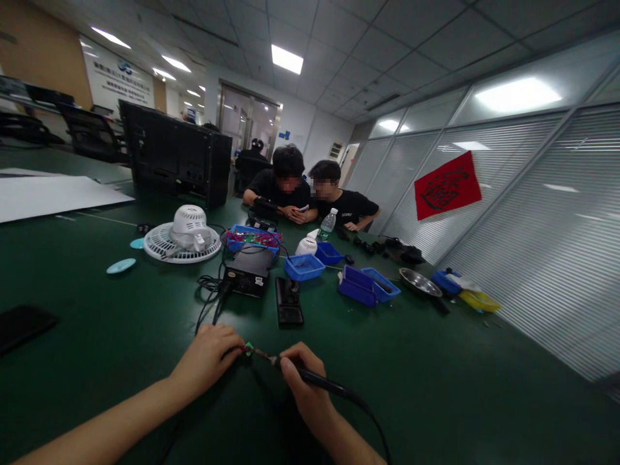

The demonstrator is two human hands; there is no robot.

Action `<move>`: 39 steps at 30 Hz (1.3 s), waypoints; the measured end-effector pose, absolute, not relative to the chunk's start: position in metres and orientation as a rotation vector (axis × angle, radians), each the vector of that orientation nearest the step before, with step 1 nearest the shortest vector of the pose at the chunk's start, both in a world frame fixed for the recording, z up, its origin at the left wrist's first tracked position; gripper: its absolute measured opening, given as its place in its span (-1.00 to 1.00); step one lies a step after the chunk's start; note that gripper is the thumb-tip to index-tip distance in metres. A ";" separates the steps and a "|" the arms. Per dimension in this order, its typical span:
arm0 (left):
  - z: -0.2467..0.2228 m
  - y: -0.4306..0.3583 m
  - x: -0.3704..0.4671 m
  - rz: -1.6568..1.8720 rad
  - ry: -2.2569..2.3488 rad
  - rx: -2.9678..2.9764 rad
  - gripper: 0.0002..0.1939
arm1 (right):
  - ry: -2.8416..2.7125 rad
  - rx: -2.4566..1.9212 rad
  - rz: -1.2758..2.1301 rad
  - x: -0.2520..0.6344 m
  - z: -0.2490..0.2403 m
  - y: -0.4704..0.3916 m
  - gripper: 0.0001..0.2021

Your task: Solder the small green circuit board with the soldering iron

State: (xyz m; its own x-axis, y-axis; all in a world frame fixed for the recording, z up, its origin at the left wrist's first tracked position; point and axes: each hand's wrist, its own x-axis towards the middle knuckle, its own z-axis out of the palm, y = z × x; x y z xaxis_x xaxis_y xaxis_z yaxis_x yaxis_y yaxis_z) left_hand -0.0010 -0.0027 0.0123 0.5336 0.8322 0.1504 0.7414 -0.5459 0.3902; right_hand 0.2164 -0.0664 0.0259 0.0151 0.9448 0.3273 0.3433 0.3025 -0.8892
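Observation:
My left hand [213, 352] is closed at the fingertips on a small green circuit board [248, 349], just above the green table [194, 426]. Thin reddish wire seems to show beside the board. In my right hand [306, 381] is a black-handled soldering iron [314, 378], gripped like a pen. Its metal tip points left and reaches the board's right edge; whether it touches is too small to tell. From the handle a black cable runs down to the right. Beyond my hands stand a black soldering station [248, 274] and a black iron stand [289, 302].
A white fan part [183, 242] lies at the left behind a black phone [24, 326]. Blue trays [304, 267], a water bottle [328, 224] and a metal bowl [419, 282] stand farther back. Two people lean at the far edge.

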 end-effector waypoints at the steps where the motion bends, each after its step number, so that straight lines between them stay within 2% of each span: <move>1: 0.013 -0.003 -0.001 0.462 1.317 2.494 -0.81 | -1.540 -1.226 0.725 0.216 0.026 -0.066 -0.87; 39: 0.015 -0.004 0.001 0.489 1.329 2.502 -0.79 | -1.570 -1.247 0.681 0.219 0.022 -0.061 -0.85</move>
State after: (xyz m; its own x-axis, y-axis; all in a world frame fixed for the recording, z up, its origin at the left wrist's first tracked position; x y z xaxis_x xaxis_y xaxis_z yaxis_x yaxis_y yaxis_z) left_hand 0.0008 -0.0038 0.0149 0.5234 0.8351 0.1693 0.7454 -0.5450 0.3839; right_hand 0.2186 -0.0607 0.0223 0.0067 0.9384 0.3455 0.3888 0.3159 -0.8655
